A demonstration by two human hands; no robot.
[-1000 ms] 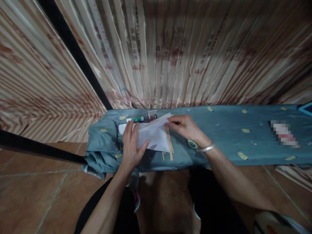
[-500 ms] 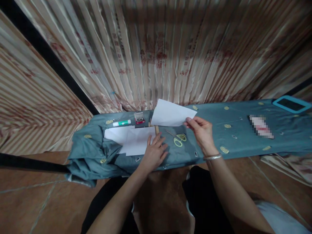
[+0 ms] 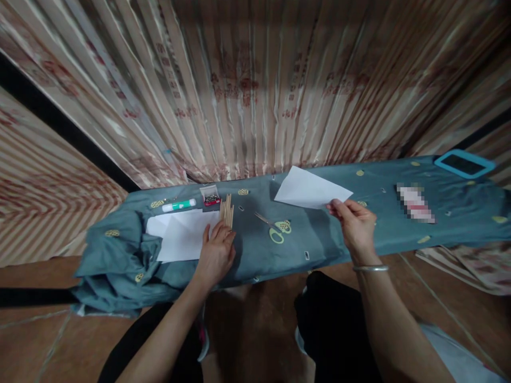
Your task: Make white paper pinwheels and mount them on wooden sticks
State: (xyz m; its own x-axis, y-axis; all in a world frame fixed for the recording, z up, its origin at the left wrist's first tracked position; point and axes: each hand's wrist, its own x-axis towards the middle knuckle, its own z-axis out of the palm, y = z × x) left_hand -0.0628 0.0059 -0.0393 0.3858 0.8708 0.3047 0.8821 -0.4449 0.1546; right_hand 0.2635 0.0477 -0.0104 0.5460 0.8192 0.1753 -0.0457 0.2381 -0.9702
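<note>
A white sheet of paper (image 3: 313,189) is pinched at its right corner between the thumb and fingers of my right hand (image 3: 357,226), held up above the cloth. My left hand (image 3: 216,252) lies over the lower ends of a bundle of thin wooden sticks (image 3: 227,209), its thumb apart from the fingers, at the right edge of more white paper (image 3: 181,239). Between my hands, scissors with yellow-green handles (image 3: 276,234) rest on the cloth. Behind the paper are a glue stick (image 3: 179,205) and a small open box of metal pieces (image 3: 210,197).
A blue-green cloth (image 3: 279,255) with pineapple prints covers the long narrow surface, bunched up at the left. A blue-framed tablet (image 3: 465,163) and a blurred-out item (image 3: 416,204) lie at the right. Patterned curtains (image 3: 247,106) hang behind, beside dark posts (image 3: 75,127).
My right hand has carried the sheet to the right, away from the sticks, which now show more fully. My left hand stays by the sticks, its fingers drawn closer together. The view has shifted.
</note>
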